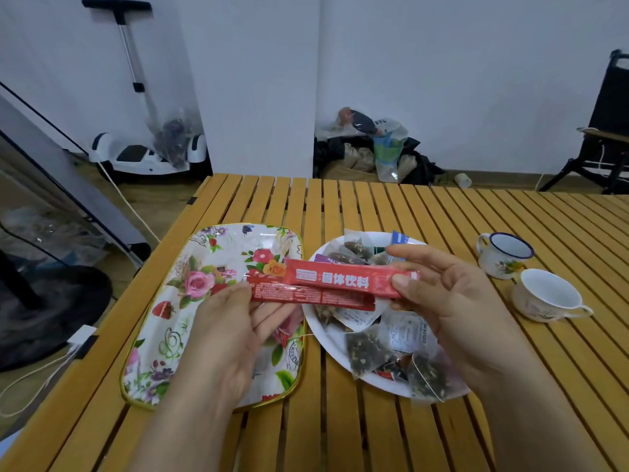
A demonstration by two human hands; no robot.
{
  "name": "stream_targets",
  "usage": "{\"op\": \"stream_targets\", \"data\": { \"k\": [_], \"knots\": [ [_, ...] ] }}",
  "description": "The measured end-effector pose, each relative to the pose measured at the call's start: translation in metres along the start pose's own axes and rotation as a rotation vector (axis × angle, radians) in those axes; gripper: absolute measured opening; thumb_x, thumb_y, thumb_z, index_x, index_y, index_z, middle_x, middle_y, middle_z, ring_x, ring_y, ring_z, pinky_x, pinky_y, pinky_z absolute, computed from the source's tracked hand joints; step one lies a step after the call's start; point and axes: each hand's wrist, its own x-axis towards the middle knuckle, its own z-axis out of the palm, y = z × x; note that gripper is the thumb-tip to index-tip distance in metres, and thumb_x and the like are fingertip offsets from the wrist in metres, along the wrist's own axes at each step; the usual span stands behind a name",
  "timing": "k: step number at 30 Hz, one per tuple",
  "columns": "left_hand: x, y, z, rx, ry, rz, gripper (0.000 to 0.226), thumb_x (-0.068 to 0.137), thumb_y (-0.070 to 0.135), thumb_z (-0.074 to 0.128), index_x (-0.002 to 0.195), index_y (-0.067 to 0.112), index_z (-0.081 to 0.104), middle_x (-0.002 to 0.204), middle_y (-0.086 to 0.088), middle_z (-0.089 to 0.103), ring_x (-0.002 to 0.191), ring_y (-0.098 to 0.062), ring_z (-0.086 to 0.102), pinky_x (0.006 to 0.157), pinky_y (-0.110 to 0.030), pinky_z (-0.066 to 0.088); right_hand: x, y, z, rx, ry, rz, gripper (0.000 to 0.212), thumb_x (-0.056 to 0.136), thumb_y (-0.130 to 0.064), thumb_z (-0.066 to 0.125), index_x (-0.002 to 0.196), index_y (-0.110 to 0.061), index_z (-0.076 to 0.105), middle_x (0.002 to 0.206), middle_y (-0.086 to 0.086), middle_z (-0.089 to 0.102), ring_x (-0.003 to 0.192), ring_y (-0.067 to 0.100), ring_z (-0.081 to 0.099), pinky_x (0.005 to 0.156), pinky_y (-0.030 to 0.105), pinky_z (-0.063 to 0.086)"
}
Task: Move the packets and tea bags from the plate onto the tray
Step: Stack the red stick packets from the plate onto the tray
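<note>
Two long red stick packets hang above the gap between tray and plate. My right hand (449, 301) pinches the right end of the upper red packet (343, 279), which bears white lettering. My left hand (224, 332) grips the left end of the lower red packet (313, 297). The floral tray (163, 321) with a gold rim lies on the left; my left hand hides part of it, and something red shows under that hand. The white plate (332, 349) on the right holds several clear tea bags (366, 349) and small packets.
Two white enamel cups (507, 253) (544, 294) stand right of the plate on the slatted wooden table (374, 420). The table's left edge runs close to the tray. Bags, a folding chair and a white scooter sit on the floor beyond.
</note>
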Motion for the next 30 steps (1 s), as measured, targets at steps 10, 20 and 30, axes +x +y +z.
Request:
{"op": "stream_targets", "data": {
  "k": [10, 20, 30],
  "knots": [
    [-0.008, 0.002, 0.007, 0.047, -0.155, 0.006, 0.032, 0.101, 0.018, 0.034, 0.113, 0.021, 0.064, 0.104, -0.017, 0.069, 0.085, -0.022, 0.073, 0.069, -0.033, 0.06, 0.003, 0.009, 0.006, -0.096, 0.055, 0.065, 0.019, 0.088, -0.001, 0.059, 0.09, -0.014, 0.073, 0.106, 0.009, 0.067, 0.094, 0.025, 0.069, 0.069, 0.03, 0.06],
    [-0.006, -0.009, -0.002, 0.56, -0.278, 0.236, 0.039, 0.059, 0.032, 0.075, 0.098, 0.026, 0.069, 0.109, -0.007, 0.065, 0.095, -0.022, 0.067, 0.06, -0.02, 0.057, 0.005, 0.014, 0.011, -0.233, 0.156, 0.067, 0.017, 0.085, 0.001, 0.064, 0.09, -0.014, 0.072, 0.098, 0.007, 0.067, 0.082, 0.025, 0.071, 0.063, 0.027, 0.06],
    [-0.001, -0.001, -0.016, 0.641, -0.373, 0.243, 0.04, 0.061, 0.03, 0.073, 0.102, 0.03, 0.069, 0.104, -0.001, 0.068, 0.091, -0.019, 0.07, 0.064, -0.024, 0.059, -0.001, 0.008, 0.012, -0.225, 0.116, 0.057, 0.025, 0.08, -0.001, 0.069, 0.093, -0.022, 0.07, 0.091, -0.002, 0.07, 0.08, 0.009, 0.072, 0.061, 0.025, 0.059]
  ]
}}
